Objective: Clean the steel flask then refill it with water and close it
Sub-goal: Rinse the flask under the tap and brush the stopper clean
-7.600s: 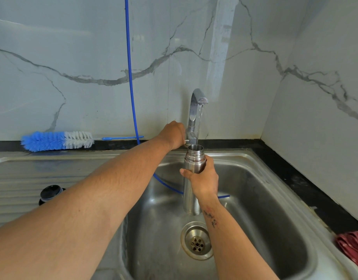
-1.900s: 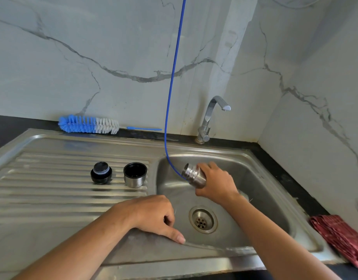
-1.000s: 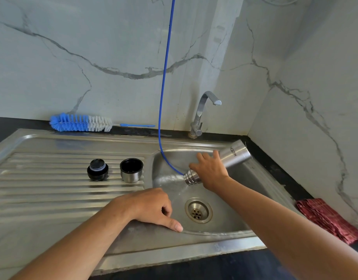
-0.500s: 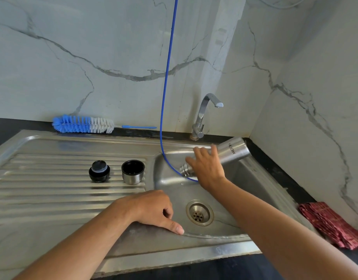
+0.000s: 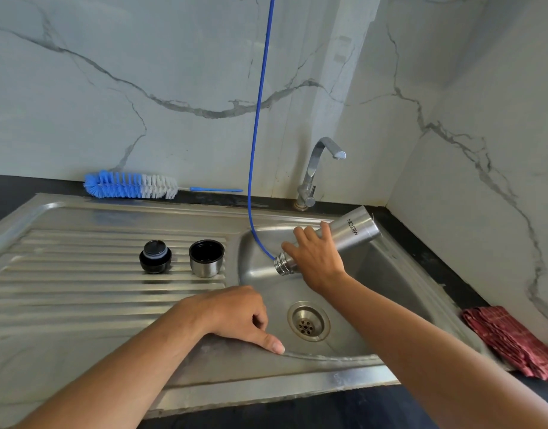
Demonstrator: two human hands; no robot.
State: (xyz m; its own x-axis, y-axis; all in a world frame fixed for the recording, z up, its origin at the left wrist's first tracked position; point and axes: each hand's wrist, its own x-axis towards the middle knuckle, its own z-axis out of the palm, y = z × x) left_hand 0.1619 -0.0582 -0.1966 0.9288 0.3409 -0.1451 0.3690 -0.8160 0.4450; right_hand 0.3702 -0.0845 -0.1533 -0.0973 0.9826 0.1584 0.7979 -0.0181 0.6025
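On the draining board we saw the black stopper (image 5: 155,257) and the steel cup (image 5: 206,262) side by side, with the brush (image 5: 130,184) behind them by the wall. Our left hand (image 5: 235,318) rested on the sink (image 5: 297,363) rim, fingers loosely curled, holding nothing. Our right hand (image 5: 316,261) gripped the flask (image 5: 353,232), tilted mouth-down over the basin.

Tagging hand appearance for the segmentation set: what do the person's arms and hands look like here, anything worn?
Both forearms are bare as far as the frame shows: no sleeves, gloves or watch visible. The left hand and right hand show no rings or bands on the visible fingers. No cables or markings can be made out on either arm in this head view.
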